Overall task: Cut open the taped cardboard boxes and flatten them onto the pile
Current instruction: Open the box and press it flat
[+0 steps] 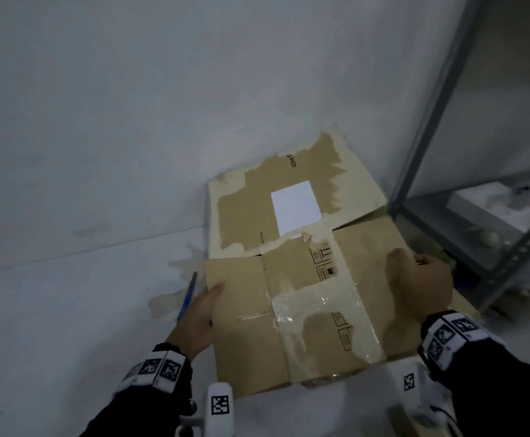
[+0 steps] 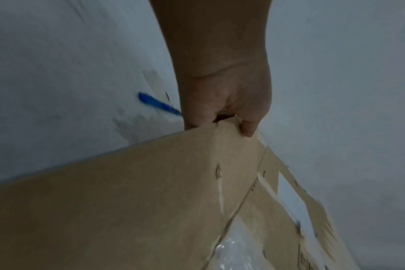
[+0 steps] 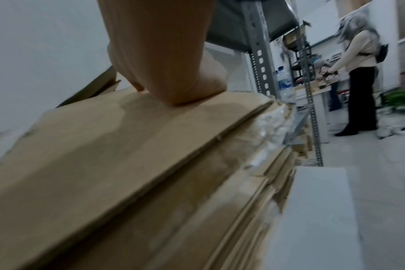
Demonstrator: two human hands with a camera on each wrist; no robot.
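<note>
A flattened brown cardboard box [image 1: 288, 313] with clear tape lies on top of the cardboard pile [image 3: 220, 210] by the wall. My left hand [image 1: 205, 305] grips its left edge, thumb on top and fingers underneath. A blue cutter [image 1: 188, 296] sticks out of the same hand toward the wall. In the left wrist view the left hand [image 2: 222, 104] pinches the box edge [image 2: 127, 201], with the blue cutter [image 2: 155, 103] behind it. My right hand [image 1: 421, 282] presses palm-down on the box's right side. In the right wrist view the heel of my right hand [image 3: 173, 78] rests on the top sheet [image 3: 104, 155].
A larger flattened sheet with a white label [image 1: 247, 216] lies behind, against the white wall. A grey metal shelf rack [image 1: 478, 216] stands close on the right, holding a white box [image 1: 493, 203]. A white slab [image 3: 312, 219] leans beside the pile. Another person [image 3: 361, 73] stands at a table beyond the rack.
</note>
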